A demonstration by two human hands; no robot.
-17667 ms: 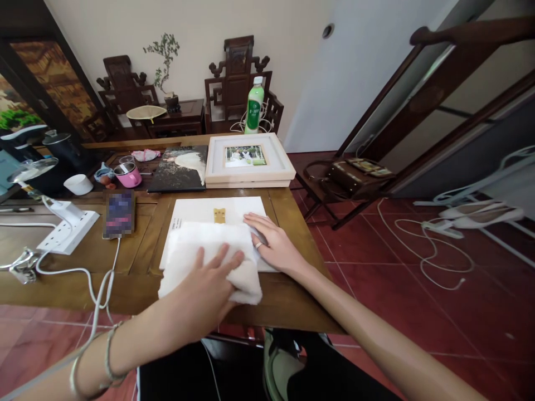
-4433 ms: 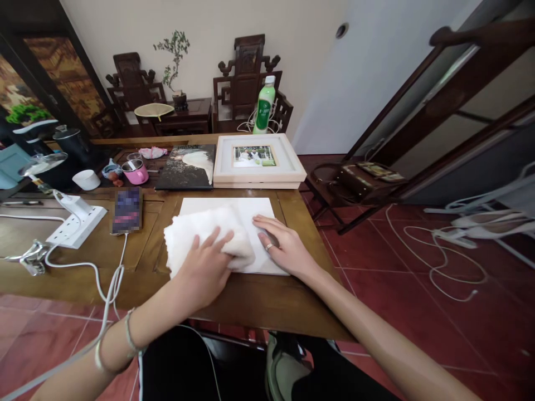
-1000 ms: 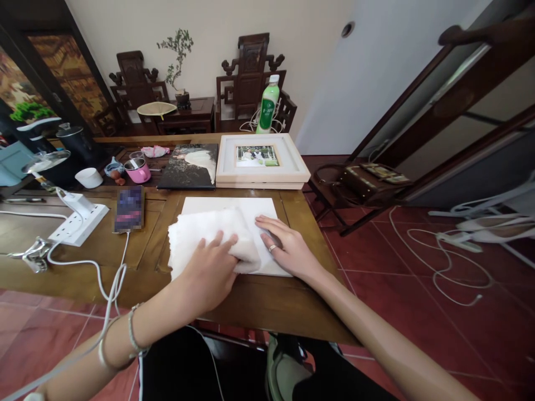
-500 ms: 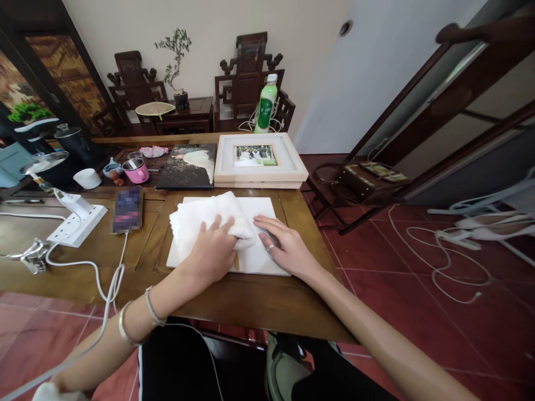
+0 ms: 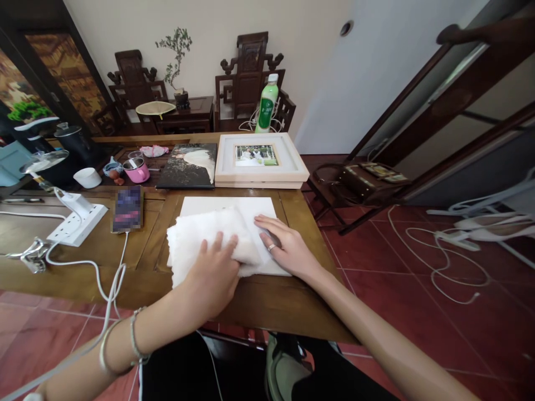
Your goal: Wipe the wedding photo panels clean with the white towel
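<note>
A white flat board (image 5: 259, 214) lies on the wooden table (image 5: 271, 301) in front of me. A white folded cloth (image 5: 200, 234) covers its left and near part. My left hand (image 5: 215, 273) presses down on the cloth with fingers spread and slightly curled. My right hand (image 5: 284, 248) lies flat on the board's right side, fingers stretched out, a ring on one finger.
Behind the board lie a white framed photo (image 5: 259, 159) and a dark photo print (image 5: 190, 165). A phone (image 5: 126, 209), a power strip (image 5: 77, 223) with cables, a pink cup (image 5: 137, 170) and a green bottle (image 5: 266, 106) stand around. Cables lie on the red floor at right.
My left hand has drawn the cloth back toward me over the board, after pushing it away half a second ago. My right hand has stayed in place.
</note>
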